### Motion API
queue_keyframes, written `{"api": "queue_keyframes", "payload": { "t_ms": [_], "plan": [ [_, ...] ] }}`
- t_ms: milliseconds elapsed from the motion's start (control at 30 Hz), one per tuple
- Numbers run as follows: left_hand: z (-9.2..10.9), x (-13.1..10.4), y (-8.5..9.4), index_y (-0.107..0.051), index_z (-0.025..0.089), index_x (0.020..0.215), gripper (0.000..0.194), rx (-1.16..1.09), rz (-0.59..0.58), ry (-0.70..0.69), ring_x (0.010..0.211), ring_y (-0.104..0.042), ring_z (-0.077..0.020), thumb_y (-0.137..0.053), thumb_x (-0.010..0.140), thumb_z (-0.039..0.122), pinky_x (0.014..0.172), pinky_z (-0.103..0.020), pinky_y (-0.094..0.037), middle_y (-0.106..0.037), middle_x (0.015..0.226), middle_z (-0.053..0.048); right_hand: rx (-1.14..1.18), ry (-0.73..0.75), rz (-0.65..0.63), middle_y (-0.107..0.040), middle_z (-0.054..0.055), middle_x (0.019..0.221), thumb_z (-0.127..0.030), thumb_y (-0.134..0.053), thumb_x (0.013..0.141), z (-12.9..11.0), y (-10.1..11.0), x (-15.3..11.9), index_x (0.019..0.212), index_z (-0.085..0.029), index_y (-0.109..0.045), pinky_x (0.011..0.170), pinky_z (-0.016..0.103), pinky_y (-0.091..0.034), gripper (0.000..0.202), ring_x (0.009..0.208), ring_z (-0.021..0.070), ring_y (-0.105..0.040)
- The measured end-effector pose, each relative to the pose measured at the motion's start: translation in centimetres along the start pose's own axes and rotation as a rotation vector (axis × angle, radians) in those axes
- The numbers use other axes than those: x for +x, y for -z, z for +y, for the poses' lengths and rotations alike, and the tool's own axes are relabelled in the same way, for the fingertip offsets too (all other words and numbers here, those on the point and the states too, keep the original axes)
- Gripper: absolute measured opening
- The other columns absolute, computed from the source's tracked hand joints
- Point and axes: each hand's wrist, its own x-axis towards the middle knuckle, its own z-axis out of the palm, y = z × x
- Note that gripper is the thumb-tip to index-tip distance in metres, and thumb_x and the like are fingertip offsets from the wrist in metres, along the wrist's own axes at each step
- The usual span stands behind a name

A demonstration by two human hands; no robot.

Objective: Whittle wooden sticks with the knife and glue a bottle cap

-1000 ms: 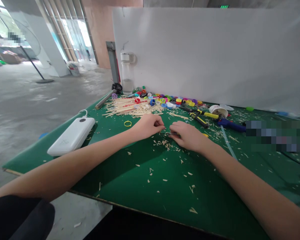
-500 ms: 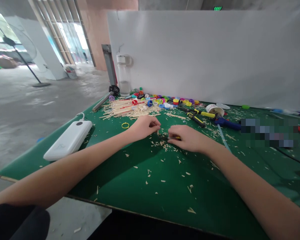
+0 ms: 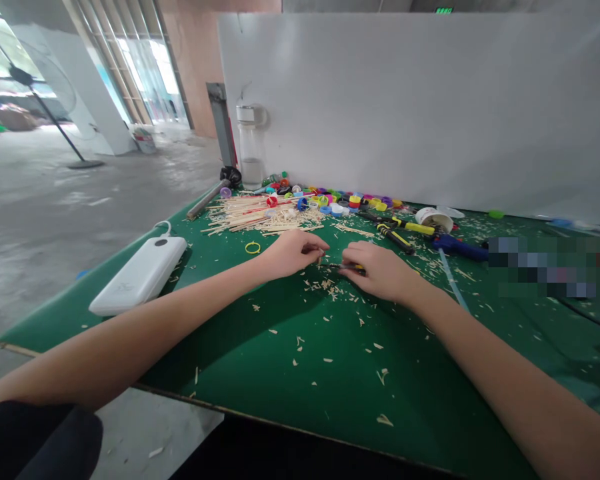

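My left hand (image 3: 296, 253) is closed in a pinch on a short wooden stick (image 3: 320, 259), of which only the tip shows below the fingertips. Opposite it, my right hand (image 3: 377, 268) is wrapped round a small knife (image 3: 354, 268) with a black-and-yellow handle. Its thin dark blade points left at the stick; whether the two touch I cannot tell. Beneath both hands lies a scatter of pale wood shavings (image 3: 329, 288) on the green tabletop (image 3: 280, 413).
Behind my hands lie wooden sticks (image 3: 240, 215) and coloured bottle caps (image 3: 336, 209). Yellow-and-black pliers (image 3: 397, 238), a tipped white tub (image 3: 434, 219) and a blue-handled tool (image 3: 453, 247) are at the right. A white power bank (image 3: 139, 277) and yellow ring (image 3: 253, 247) lie left.
The view has shifted slightly. My right hand has turned a little, and more of the knife blade shows, close to the stick. My left hand keeps its pinch.
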Motion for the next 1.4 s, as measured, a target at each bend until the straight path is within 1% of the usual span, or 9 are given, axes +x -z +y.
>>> {"api": "queue_keyframes", "payload": {
  "t_ms": [167,533,767,867,1000,1133,1200,1267,1400],
  "plan": [
    [0.6,-0.2,0.2,-0.068,0.019,0.105,0.033,0.018,-0.044,-0.030,0.073,-0.065,-0.0131,-0.047,0.080,0.018,0.072,-0.027,-0.049,-0.073,0.085,-0.003,-0.010,0.017,0.004,-0.055,0.005,0.080,-0.029,-0.045,0.088,0.1,-0.4,0.1,0.076,-0.021,-0.045,0.060,0.029,-0.033,0.014,0.076,0.0177,-0.047],
    [0.6,-0.3,0.2,-0.068,0.016,0.105,0.034,0.031,-0.037,-0.059,0.074,-0.063,-0.0127,-0.045,0.080,0.016,0.072,-0.025,-0.047,-0.073,0.087,-0.004,-0.047,0.022,0.041,-0.055,0.005,0.078,-0.028,-0.045,0.087,-0.1,-0.3,0.0,0.075,-0.022,-0.044,0.060,0.030,-0.032,0.014,0.077,0.0185,-0.046],
    [1.0,-0.3,0.1,-0.071,0.022,0.097,0.031,0.081,-0.081,-0.076,0.068,-0.059,-0.0121,-0.044,0.082,0.019,0.067,-0.026,-0.043,-0.071,0.084,-0.001,0.008,0.017,-0.004,-0.054,0.005,0.076,-0.029,-0.047,0.085,0.0,-0.5,0.7,0.073,-0.021,-0.043,0.060,0.030,-0.032,0.015,0.074,0.0180,-0.046],
    [1.2,-0.3,0.0,-0.071,0.022,0.095,0.030,0.097,-0.069,-0.091,0.067,-0.058,-0.0116,-0.044,0.082,0.019,0.067,-0.026,-0.042,-0.071,0.082,-0.001,0.023,0.012,-0.025,-0.054,0.005,0.075,-0.029,-0.048,0.085,0.2,-0.6,1.2,0.072,-0.021,-0.044,0.060,0.031,-0.032,0.015,0.073,0.0180,-0.047],
    [1.2,-0.3,0.0,-0.071,0.021,0.092,0.026,0.119,-0.042,-0.079,0.062,-0.057,-0.0106,-0.046,0.083,0.021,0.061,-0.025,-0.041,-0.070,0.077,0.000,0.064,-0.015,-0.079,-0.054,0.004,0.073,-0.030,-0.049,0.084,0.3,-0.5,1.8,0.073,-0.021,-0.047,0.059,0.031,-0.032,0.015,0.067,0.0163,-0.047],
    [0.8,-0.2,0.2,-0.069,0.019,0.096,0.025,0.086,-0.028,-0.062,0.071,-0.063,-0.0112,-0.049,0.082,0.018,0.067,-0.024,-0.045,-0.072,0.085,-0.002,0.125,-0.015,-0.106,-0.055,0.003,0.075,-0.030,-0.052,0.084,0.0,0.1,1.6,0.073,-0.021,-0.048,0.059,0.030,-0.034,0.015,0.068,0.0156,-0.048],
    [0.5,-0.2,0.3,-0.069,0.018,0.095,0.023,0.073,-0.020,-0.055,0.073,-0.065,-0.0119,-0.051,0.081,0.018,0.069,-0.024,-0.047,-0.073,0.084,-0.002,0.140,0.010,-0.131,-0.055,0.003,0.076,-0.030,-0.052,0.084,-0.2,0.2,1.2,0.074,-0.021,-0.048,0.061,0.030,-0.034,0.015,0.070,0.0157,-0.048],
    [0.3,-0.1,0.4,-0.069,0.018,0.092,0.020,0.052,-0.011,-0.045,0.074,-0.066,-0.0124,-0.053,0.080,0.019,0.071,-0.025,-0.049,-0.073,0.082,-0.003,0.120,0.020,-0.114,-0.054,0.003,0.077,-0.030,-0.050,0.085,-0.3,0.2,0.7,0.074,-0.021,-0.047,0.062,0.030,-0.034,0.015,0.072,0.0160,-0.048],
    [-0.2,-0.1,0.4,-0.068,0.017,0.088,0.015,-0.019,0.000,-0.011,0.071,-0.067,-0.0124,-0.056,0.080,0.021,0.070,-0.025,-0.051,-0.072,0.078,-0.003,0.028,0.005,0.003,-0.054,0.004,0.078,-0.030,-0.047,0.088,-0.3,-0.2,0.1,0.075,-0.021,-0.044,0.062,0.030,-0.033,0.016,0.074,0.0170,-0.047]
  ]
}}
